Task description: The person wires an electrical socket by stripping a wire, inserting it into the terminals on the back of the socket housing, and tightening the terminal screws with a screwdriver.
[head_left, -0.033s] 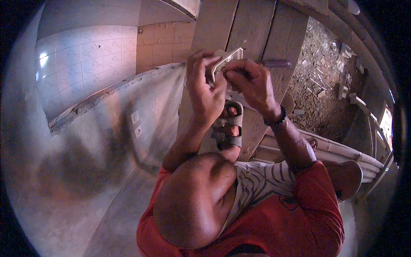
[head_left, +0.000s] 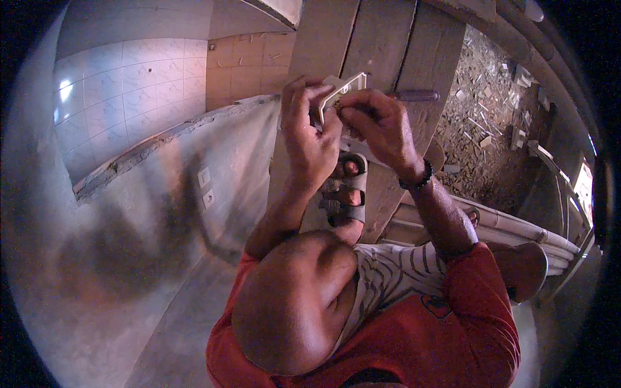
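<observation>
My left hand [head_left: 309, 129] is closed round a thin cream plastic frame [head_left: 354, 83], which looks like a switch or socket cover and is held tilted above the planks. Thumb and fingertips of my right hand [head_left: 378, 126] are pinched together at the frame's near side. Whatever lies between those fingertips is too small to make out. A purple-handled tool [head_left: 417, 96], perhaps a screwdriver, sticks out to the right from behind my right knuckles. Its other end is hidden, and I cannot tell whether the hand touches it.
Wooden planks [head_left: 381, 39] run beneath my hands, with my sandalled foot [head_left: 346, 194] on them. Rubble [head_left: 482, 123] covers the ground at right, beside pale pipes or poles [head_left: 517, 226]. At left stands a wall with two fittings [head_left: 206, 187] and a broken ledge [head_left: 136, 158].
</observation>
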